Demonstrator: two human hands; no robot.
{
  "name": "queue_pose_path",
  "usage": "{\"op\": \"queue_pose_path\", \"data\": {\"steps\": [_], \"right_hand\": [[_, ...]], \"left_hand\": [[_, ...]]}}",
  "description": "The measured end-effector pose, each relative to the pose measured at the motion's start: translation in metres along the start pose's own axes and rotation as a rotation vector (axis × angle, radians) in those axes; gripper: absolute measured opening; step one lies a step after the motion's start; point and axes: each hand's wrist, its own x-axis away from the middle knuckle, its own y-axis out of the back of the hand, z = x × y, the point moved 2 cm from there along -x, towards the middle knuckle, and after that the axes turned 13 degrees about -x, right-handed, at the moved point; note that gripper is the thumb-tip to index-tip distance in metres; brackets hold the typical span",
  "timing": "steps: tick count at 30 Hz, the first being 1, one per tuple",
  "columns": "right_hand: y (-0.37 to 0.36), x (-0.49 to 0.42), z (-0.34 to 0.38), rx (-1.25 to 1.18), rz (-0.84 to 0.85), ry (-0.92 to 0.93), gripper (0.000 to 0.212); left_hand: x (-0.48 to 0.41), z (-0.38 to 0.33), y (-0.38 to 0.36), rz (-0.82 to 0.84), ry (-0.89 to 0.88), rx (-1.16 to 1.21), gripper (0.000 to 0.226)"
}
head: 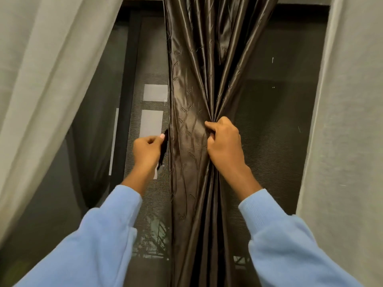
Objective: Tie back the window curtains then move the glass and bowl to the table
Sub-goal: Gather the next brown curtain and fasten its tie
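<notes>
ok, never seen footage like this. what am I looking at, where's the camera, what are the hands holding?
There is no machine here: a person is working with bare hands, and the single picture comes from a wide-angle camera worn on their head, looking forward and down. That is why you see two arms in blue sleeves reaching in from the bottom.

In front is a dark window with pale sheer curtains hanging at both sides. Down the middle hangs a shiny brown curtain, bunched together at about hand height.

The right hand grips the bunched folds. The left hand pinches a dark strip at the curtain's left edge, probably the tie-back, though I can't be sure. The glass, bowl and table are not in view.
</notes>
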Motion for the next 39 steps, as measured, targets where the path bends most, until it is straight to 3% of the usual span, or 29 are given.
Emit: {"op": "queue_pose_path", "data": {"steps": [4,7,14,18,22,25,27,30,33,35,39], "right_hand": [[-0.001,0.0,0.001,-0.018,-0.031,-0.003,0.043],[-0.002,0.001,0.002,-0.016,-0.041,0.015,0.041],[0.003,0.004,0.006,-0.158,-0.096,0.017,0.04],[0.007,0.009,0.005,-0.323,-0.133,0.039,0.041],[0.008,0.014,0.0,-0.413,-0.096,0.032,0.048],[0.009,0.016,-0.001,-0.556,-0.04,-0.041,0.051],[0.008,0.018,-0.001,-0.665,-0.05,-0.09,0.041],[0.005,0.017,-0.005,-0.767,-0.176,-0.163,0.025],[0.0,0.016,-0.01,-0.766,-0.344,-0.236,0.017],[-0.003,0.016,-0.007,-0.747,-0.376,-0.197,0.012],[-0.008,0.016,-0.002,-0.699,-0.413,-0.129,0.008]], "left_hand": [[0.007,-0.011,0.008,0.218,0.204,0.346,0.018],[0.019,-0.021,-0.001,0.387,0.24,0.425,0.018],[0.039,-0.038,-0.033,0.535,0.319,0.653,0.005],[0.049,-0.048,-0.05,0.581,0.348,0.866,0.019],[0.052,-0.049,-0.06,0.602,0.274,0.751,0.034],[0.049,-0.051,-0.062,0.545,0.236,0.616,0.017],[0.047,-0.054,-0.062,0.505,0.231,0.55,0.011],[0.049,-0.056,-0.063,0.482,0.209,0.503,0.022],[0.054,-0.056,-0.053,0.555,0.109,0.465,0.014],[0.051,-0.051,-0.044,0.598,0.08,0.484,0.031],[0.035,-0.034,-0.029,0.285,0.078,0.404,0.048]]}}
